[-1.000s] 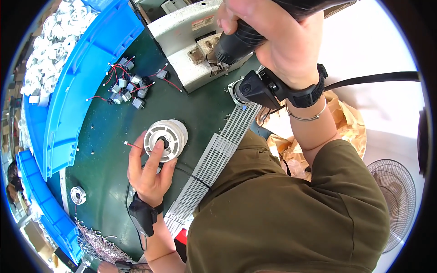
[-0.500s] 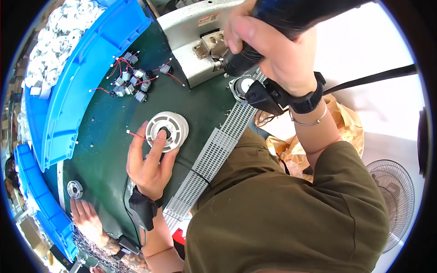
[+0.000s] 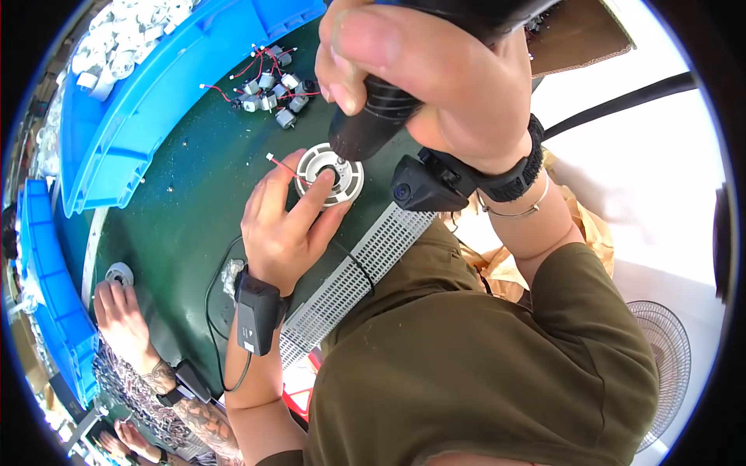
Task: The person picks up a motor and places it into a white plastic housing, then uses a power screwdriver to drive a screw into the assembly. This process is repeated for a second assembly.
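My left hand (image 3: 281,221) grips a white, round, slotted plastic housing (image 3: 351,189) over the green mat, with a fingertip pressed at its dark centre. A thin red lead (image 3: 284,166) with a white plug sticks out past the fingers. Wrapped around a black power screwdriver (image 3: 377,113), my right hand (image 3: 458,93) holds it tilted. Its nose is over the far side of the housing, next to the fingertip; whether the bit touches a screw I cannot tell. Both wrists wear black strapped devices.
Several small motors (image 3: 268,97) with red leads lie beyond the housing. Blue bins (image 3: 148,116) with white parts line the left. A co-worker's hand (image 3: 120,322) touches a grey ring (image 3: 120,272). A perforated strip (image 3: 342,291) edges the mat; a black cable (image 3: 210,311) loops near my left wrist.
The screwdriver has come from the metal fixture at the far right to the housing. My left hand still holds the housing. The view has shifted, and the fixture is no longer seen.
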### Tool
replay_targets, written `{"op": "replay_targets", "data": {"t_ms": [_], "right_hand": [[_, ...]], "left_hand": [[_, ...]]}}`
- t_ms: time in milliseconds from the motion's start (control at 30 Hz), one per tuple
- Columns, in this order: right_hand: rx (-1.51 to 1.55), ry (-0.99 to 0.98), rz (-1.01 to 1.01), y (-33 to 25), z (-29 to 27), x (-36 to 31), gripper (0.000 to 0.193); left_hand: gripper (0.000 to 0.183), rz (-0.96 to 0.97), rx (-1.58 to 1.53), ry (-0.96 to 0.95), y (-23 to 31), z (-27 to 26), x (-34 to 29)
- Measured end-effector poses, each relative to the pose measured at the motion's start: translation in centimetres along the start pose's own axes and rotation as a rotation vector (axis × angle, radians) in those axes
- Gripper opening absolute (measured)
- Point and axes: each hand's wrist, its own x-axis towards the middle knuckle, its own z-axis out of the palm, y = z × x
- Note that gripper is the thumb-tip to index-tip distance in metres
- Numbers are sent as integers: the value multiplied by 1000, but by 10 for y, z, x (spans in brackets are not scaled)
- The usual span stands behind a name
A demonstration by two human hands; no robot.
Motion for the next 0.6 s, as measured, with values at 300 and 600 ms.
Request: {"op": "replay_targets", "data": {"t_ms": [300, 600], "right_hand": [[157, -149, 68, 16, -8, -1, 50], [1645, 534, 949, 30, -11, 5, 27]], "left_hand": [[36, -17, -44, 40, -3, 3, -2], [40, -39, -102, 31, -5, 5, -4]]}}
